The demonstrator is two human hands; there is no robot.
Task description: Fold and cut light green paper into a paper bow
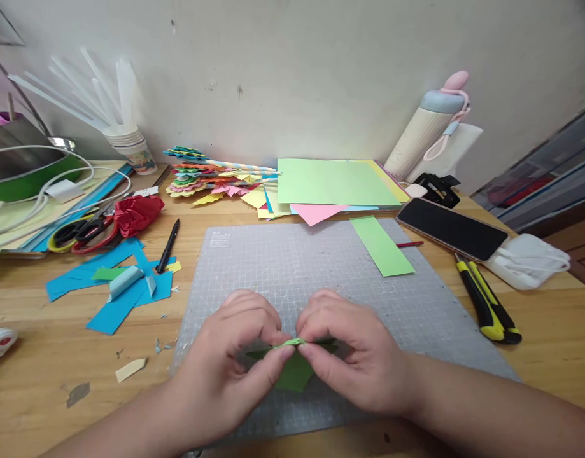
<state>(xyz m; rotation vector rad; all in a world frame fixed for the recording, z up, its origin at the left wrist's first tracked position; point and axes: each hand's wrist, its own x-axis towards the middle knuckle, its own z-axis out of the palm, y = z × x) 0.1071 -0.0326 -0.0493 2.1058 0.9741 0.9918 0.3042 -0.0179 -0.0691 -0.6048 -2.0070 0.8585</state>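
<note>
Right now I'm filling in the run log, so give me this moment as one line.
left hand: pinching folded green paper | right hand: pinching same paper | beneath: gray cutting mat | on mat: green paper strip

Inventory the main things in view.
Folded paper: 1, green, in hands
Strip: 1, green, on mat
Mat: 1, grey, centre
Paper stack: 1, green top, back
Paper flowers: several, multicoloured, back
Bottle: 1, cream, right
Phone: 1, black, right
Tool: count unclear, black/yellow, right
Pen: 1, black, left
Scissors: count unclear, yellow/red, left
Bundle: 1, red, left
Scraps: several, blue, left
Cups: several, white, left
Sticks: many, whitish, in cups
Bowl: 1, green, left
Table: 1, wooden, below
Left hand: 1, pinching paper
Right hand: 1, pinching paper
</note>
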